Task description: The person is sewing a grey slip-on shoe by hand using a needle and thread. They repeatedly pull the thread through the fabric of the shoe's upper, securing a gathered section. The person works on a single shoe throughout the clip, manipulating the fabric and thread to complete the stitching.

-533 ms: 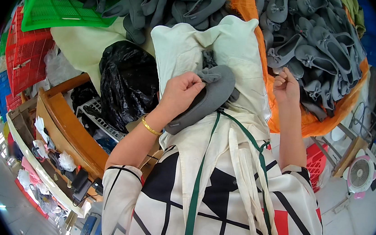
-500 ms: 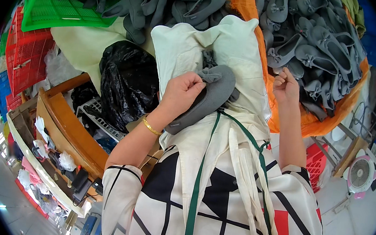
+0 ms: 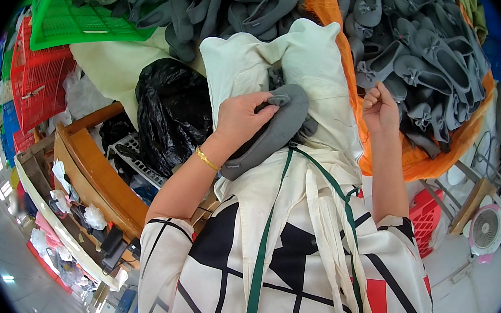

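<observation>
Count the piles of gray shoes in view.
2: one shoe pile beyond the white cloth, next to the green basket; a second pile in the orange sack, near the right hand. Others may be hidden beyond the picture's edge.

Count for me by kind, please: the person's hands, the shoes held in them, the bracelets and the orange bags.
2 hands: left hand and right hand
1 held grey shoe, in the left hand
1 gold-coloured bracelet, on the left wrist
1 orange bag, at the right
Total: 5
</observation>
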Available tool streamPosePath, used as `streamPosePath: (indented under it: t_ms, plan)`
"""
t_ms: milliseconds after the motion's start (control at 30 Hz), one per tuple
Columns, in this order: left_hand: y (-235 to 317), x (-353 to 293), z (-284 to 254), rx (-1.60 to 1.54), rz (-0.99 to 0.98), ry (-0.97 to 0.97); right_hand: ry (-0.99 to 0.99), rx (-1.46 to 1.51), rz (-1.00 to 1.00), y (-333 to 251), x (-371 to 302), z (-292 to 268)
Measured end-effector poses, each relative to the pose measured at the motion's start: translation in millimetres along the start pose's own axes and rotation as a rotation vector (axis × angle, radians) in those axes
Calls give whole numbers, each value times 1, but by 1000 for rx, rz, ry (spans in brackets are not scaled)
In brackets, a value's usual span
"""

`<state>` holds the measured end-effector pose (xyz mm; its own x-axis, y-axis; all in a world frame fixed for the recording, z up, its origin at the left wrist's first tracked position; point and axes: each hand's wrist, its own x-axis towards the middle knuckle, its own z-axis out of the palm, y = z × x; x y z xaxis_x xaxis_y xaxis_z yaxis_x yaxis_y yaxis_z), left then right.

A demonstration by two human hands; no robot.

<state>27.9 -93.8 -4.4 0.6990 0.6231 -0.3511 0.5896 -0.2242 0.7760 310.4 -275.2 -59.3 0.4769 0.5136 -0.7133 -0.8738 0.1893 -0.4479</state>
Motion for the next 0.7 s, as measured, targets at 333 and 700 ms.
streamPosePath:
  t_ms: [333, 700]
  plan:
    - [-8, 4, 6, 34, 198, 185, 41, -30, -231, -81, -4, -46]
    - [-12, 6, -1, 117, 325, 145, -416, -856, -314, 29, -23, 20]
